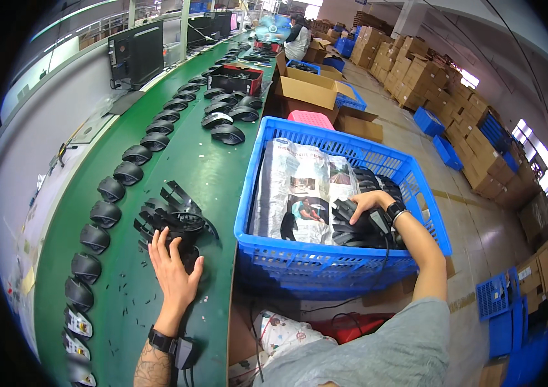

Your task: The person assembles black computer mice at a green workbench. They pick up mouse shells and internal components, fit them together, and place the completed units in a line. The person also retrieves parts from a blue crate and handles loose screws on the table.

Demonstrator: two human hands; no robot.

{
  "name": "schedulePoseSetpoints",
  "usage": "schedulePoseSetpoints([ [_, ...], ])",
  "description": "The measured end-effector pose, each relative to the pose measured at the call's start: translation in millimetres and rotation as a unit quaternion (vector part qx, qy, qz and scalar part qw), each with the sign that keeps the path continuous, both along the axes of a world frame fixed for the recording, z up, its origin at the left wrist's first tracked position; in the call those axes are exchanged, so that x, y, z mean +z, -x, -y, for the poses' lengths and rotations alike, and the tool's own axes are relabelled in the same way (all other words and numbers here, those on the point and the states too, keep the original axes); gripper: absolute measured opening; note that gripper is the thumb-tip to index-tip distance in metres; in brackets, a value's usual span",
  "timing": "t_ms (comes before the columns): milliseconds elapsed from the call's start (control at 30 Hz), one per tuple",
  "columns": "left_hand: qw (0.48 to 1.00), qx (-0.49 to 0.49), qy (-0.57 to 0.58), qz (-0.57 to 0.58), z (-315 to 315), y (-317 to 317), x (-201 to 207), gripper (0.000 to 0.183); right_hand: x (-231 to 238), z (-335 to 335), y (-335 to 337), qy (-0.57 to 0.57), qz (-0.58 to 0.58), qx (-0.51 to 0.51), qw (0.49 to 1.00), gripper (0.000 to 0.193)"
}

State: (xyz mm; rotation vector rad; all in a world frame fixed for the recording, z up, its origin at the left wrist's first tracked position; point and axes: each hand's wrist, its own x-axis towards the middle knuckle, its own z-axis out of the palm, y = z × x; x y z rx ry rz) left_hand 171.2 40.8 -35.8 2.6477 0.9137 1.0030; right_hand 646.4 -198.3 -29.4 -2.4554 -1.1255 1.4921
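Note:
My left hand point(177, 267), fingers spread, rests against a heap of black curved plastic shell parts point(174, 213) on the green workbench point(216, 187). It grips none of them. My right hand point(376, 202) reaches into a blue plastic crate point(325, 248), its fingers curled over a cluster of black plastic parts point(364, 229); some fingertips are hidden among them. Printed newspaper point(287, 187) covers the crate's left part, with a thin curved black piece point(288, 226) on top. Each wrist wears a black band with a cord.
A long row of black computer mice point(106, 214) curves along the bench's left side. More mice point(227, 134) stand near a black-and-red bin point(235, 80). Opened cardboard boxes point(309, 87) sit beyond the crate. Small black bits point(151, 300) lie scattered. Another person point(298, 40) is far off.

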Motion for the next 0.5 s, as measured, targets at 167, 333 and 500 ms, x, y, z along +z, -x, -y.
schedulePoseSetpoints([
  [167,1.0,0.003,-0.008,-0.003,1.4,0.6,0.0,0.047,-12.4,10.8,-0.6,0.045,0.047,0.036,0.997,0.091],
  [333,1.0,-0.001,-0.002,-0.001,1.5,1.2,-0.2,0.048,-24.3,16.8,24.9,-0.078,-0.052,0.013,0.996,0.069],
  [500,1.0,-0.002,-0.014,-0.003,2.3,2.4,-1.0,0.048,-24.4,8.9,24.7,-0.016,-0.032,0.04,0.999,0.061],
])
